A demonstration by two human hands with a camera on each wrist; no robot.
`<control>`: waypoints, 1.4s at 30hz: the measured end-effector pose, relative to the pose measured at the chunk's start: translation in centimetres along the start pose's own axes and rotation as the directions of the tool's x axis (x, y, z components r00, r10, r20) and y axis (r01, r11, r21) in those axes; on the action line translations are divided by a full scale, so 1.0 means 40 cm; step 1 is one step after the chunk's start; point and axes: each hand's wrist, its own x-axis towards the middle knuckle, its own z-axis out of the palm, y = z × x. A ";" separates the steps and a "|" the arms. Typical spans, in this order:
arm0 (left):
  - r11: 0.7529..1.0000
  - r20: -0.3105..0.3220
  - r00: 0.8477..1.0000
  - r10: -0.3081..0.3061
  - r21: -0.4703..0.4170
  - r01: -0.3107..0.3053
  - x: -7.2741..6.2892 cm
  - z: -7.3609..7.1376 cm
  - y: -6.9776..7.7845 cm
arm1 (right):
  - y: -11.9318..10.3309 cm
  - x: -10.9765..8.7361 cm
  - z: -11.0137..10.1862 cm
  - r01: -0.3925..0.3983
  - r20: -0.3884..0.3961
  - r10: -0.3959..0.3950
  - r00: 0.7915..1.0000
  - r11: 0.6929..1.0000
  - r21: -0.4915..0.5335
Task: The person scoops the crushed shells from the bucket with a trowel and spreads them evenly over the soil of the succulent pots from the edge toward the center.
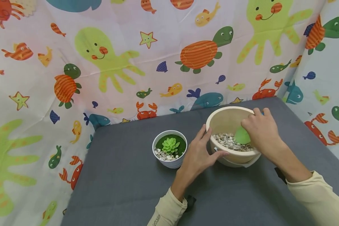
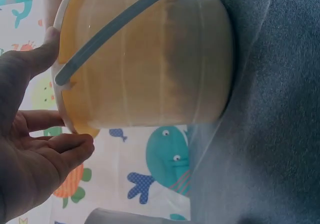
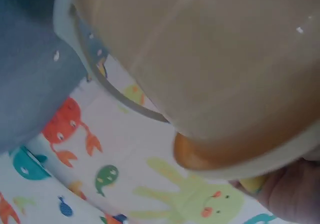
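A cream plastic bucket (image 1: 223, 122) stands on the grey cloth, with small pale pebbles (image 1: 228, 142) in its bottom. My left hand (image 1: 197, 153) holds its rim at the near left, thumb along the front edge and fingers at the far side. In the left wrist view the bucket's grey carrying handle (image 2: 117, 28) hangs down across its outer wall. My right hand (image 1: 260, 130) reaches over the right rim and grips a green toy shovel (image 1: 242, 136). The shovel's blade is inside the bucket, against the pebbles; its grip is mostly hidden by the fingers.
Left of the bucket, close to my left hand, is a white pot (image 1: 170, 164) holding a green succulent (image 1: 170, 145), green filling and pebbles. A curtain (image 1: 158, 37) printed with sea animals rises behind the grey cloth (image 1: 124, 175) and along both sides.
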 end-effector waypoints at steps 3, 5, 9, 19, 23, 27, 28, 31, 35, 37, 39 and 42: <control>1.000 -0.025 1.000 0.009 -0.001 -0.009 -0.004 -0.001 -0.004 | -0.006 0.006 0.014 -0.066 0.002 0.066 0.998 0.991 0.117; 1.000 -0.038 0.999 0.015 -0.006 -0.015 -0.006 -0.001 -0.006 | -0.012 0.012 0.025 -0.104 -0.003 0.107 0.994 0.973 0.204; 0.999 -0.036 0.999 0.025 -0.027 -0.026 -0.009 -0.001 -0.009 | -0.017 0.012 0.035 -0.163 -0.007 0.176 0.984 0.927 0.337; 0.998 -0.057 0.998 0.001 -0.062 -0.005 -0.019 -0.004 -0.009 | 0.009 -0.014 -0.030 -0.270 0.088 0.264 0.960 0.807 0.525; 0.998 -0.071 0.997 0.007 -0.065 -0.012 -0.016 -0.005 -0.008 | 0.027 -0.027 -0.056 -0.323 0.125 0.308 0.943 0.760 0.565; 0.998 -0.078 0.997 0.012 -0.066 -0.017 -0.011 -0.004 -0.009 | 0.043 -0.046 -0.068 -0.353 0.154 0.332 0.931 0.701 0.620; 0.997 -0.077 0.997 0.010 -0.071 -0.016 -0.011 -0.003 -0.009 | 0.046 -0.050 -0.070 -0.356 0.155 0.337 0.929 0.693 0.626; 0.996 -0.073 0.997 0.005 -0.090 -0.012 -0.009 0.000 -0.009 | 0.053 -0.061 -0.075 -0.364 0.141 0.359 0.923 0.689 0.627; 0.993 -0.066 0.998 -0.002 -0.115 -0.005 -0.008 0.008 -0.010 | 0.061 -0.074 -0.084 -0.380 0.133 0.389 0.912 0.674 0.633; 0.993 -0.064 0.998 -0.007 -0.118 0.000 -0.007 0.011 -0.010 | 0.064 -0.081 -0.089 -0.388 0.138 0.397 0.907 0.664 0.639; 0.993 -0.062 0.998 -0.012 -0.117 0.004 -0.006 0.013 -0.011 | 0.067 -0.089 -0.095 -0.392 0.141 0.401 0.905 0.656 0.646; 0.994 -0.056 0.998 -0.020 -0.107 0.013 -0.006 0.016 -0.011 | 0.069 -0.102 -0.104 -0.400 0.139 0.414 0.900 0.654 0.642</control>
